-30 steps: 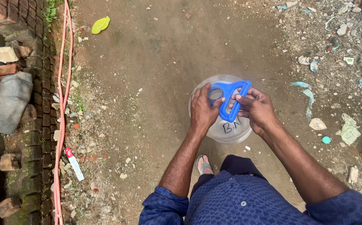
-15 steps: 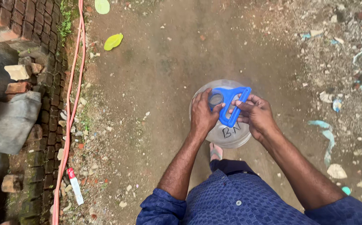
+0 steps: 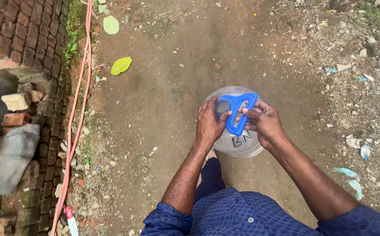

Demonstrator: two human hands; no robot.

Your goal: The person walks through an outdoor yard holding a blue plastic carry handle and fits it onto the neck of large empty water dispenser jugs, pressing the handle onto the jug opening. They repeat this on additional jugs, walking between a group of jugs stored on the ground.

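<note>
At centre frame, slightly toward 3 o'clock, a large clear water jug [image 3: 238,144] stands upright on the dirt path [image 3: 168,100], seen from above. A blue plastic carry handle [image 3: 237,111] sits across its neck, with the ring end at 9 o'clock around the jug mouth and the grip bar running toward 5 o'clock.

Left hand [image 3: 209,124]: wrapped over the jug shoulder at the 9 o'clock side, thumb hooked against the handle ring. The grasp is closed on the jug and handle ring together.

Right hand [image 3: 264,122]: at the 3 o'clock side, fingers [image 3: 247,114] pinching the grip bar of the blue handle, clenched on it.

Handling assessment: the jug wall is thin, smooth, rigid plastic and is likely slippery; fill level cannot be determined from this view, so weight is uncertain. The domed shoulder offers poor purchase. The recommended hold is the grip bar, which appears stiff and sized for one hand, with the other hand steadying the shoulder.

Surroundings: a brick wall [image 3: 19,39] at 9 to 10 o'clock, an orange hose [image 3: 78,118] along its foot, two green leaves [image 3: 120,65] at 11 o'clock, and scattered rubble [image 3: 356,65] from 1 to 4 o'clock.
</note>
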